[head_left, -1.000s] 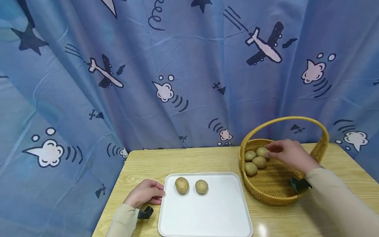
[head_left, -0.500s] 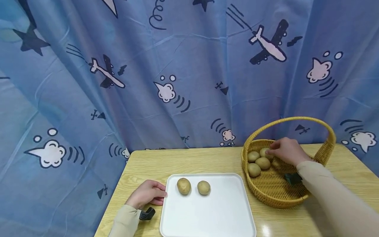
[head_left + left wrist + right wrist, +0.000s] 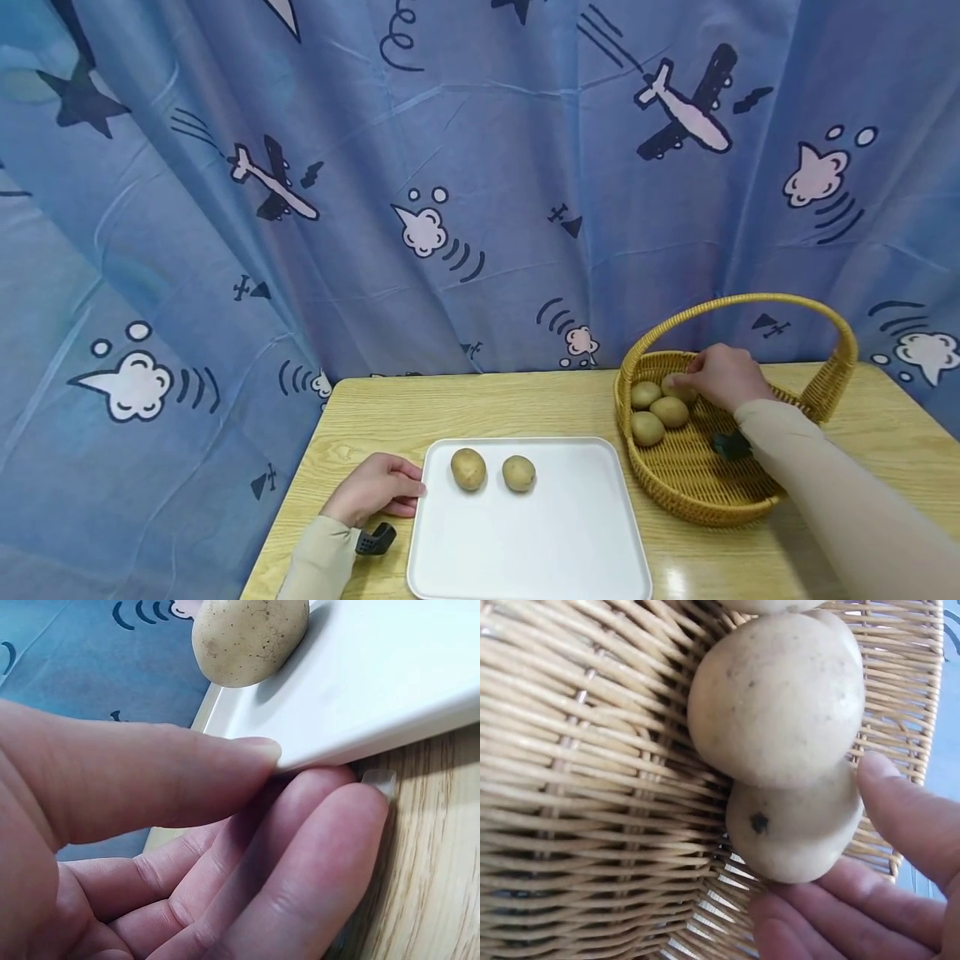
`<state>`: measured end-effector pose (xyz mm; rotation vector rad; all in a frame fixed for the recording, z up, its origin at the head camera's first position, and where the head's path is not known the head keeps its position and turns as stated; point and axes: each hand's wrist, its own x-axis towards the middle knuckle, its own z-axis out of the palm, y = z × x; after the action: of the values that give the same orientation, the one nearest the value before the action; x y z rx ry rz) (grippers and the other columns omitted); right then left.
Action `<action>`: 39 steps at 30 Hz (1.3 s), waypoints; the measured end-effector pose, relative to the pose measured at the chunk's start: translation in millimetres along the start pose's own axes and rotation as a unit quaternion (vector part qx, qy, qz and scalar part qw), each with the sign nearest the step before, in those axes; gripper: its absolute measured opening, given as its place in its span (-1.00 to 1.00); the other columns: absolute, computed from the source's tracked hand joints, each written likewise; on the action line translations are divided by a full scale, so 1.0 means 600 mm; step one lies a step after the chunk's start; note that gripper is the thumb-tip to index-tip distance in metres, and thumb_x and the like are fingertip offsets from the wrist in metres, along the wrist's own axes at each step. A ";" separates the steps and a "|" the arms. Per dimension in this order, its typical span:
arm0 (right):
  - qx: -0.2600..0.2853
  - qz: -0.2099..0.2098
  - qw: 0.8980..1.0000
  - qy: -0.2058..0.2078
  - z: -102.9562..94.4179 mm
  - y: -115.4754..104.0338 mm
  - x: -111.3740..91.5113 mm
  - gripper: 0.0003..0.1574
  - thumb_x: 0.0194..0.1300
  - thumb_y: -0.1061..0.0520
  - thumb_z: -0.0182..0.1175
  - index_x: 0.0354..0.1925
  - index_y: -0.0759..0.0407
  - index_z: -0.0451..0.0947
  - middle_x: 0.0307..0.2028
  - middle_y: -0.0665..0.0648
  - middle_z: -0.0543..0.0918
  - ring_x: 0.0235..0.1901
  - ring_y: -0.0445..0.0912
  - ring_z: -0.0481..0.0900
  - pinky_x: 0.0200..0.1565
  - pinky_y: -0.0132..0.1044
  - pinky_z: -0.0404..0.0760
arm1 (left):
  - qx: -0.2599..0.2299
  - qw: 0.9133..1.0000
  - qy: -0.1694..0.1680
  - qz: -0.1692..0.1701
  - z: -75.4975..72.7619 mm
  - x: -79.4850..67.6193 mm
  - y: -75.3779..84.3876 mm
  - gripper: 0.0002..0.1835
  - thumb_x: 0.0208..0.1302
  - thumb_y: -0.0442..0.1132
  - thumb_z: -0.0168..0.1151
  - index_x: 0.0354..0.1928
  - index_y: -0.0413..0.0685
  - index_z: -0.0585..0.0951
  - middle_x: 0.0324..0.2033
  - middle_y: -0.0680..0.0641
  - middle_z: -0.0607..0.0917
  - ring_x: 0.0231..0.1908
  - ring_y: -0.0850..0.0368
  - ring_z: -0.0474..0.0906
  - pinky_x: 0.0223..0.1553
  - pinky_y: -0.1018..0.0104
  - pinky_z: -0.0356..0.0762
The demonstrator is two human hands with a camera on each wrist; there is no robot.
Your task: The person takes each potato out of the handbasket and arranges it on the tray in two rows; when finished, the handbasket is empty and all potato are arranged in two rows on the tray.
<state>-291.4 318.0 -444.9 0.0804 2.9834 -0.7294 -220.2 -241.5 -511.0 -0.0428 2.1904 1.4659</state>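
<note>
At the left side of a white tray (image 3: 525, 542), my left hand (image 3: 381, 487) pinches the rim, thumb (image 3: 232, 761) on top and fingers underneath. Two potatoes lie near the tray's far edge, a larger left potato (image 3: 468, 469) and a smaller right potato (image 3: 519, 473). My right hand (image 3: 729, 377) reaches into a wicker basket (image 3: 693, 508) and grips a potato with a dark spot (image 3: 795, 832). Its thumb is on one side and its fingers are on the other. Another potato (image 3: 776, 701) sits against the gripped one.
Several potatoes cluster at the basket's left side, among them a front potato (image 3: 647, 428). The basket's tall handle (image 3: 742, 300) arches behind my right hand. A blue patterned curtain (image 3: 450, 317) hangs behind the wooden table (image 3: 360, 417).
My right hand has moved slightly left and closed in around the potato at the back of the basket. The left hand stays at the tray's rim. The head view has shifted a little.
</note>
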 end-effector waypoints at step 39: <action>0.208 -0.055 0.971 0.103 0.039 -0.157 -0.274 -0.32 0.17 -0.23 0.63 0.19 -0.02 0.80 0.04 0.16 0.87 -0.21 -0.46 0.79 -0.24 -0.48 0.80 | 0.011 1.000 0.013 -0.005 0.001 -0.006 0.012 -0.66 0.39 -0.32 0.43 0.11 -0.39 0.69 -0.18 -0.21 0.79 -0.32 0.09 0.80 -0.21 0.19 0.90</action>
<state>-132.5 217.9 -409.4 0.0125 2.9846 -1.4328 -219.0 -238.6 -503.8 -0.0658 2.2241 1.4430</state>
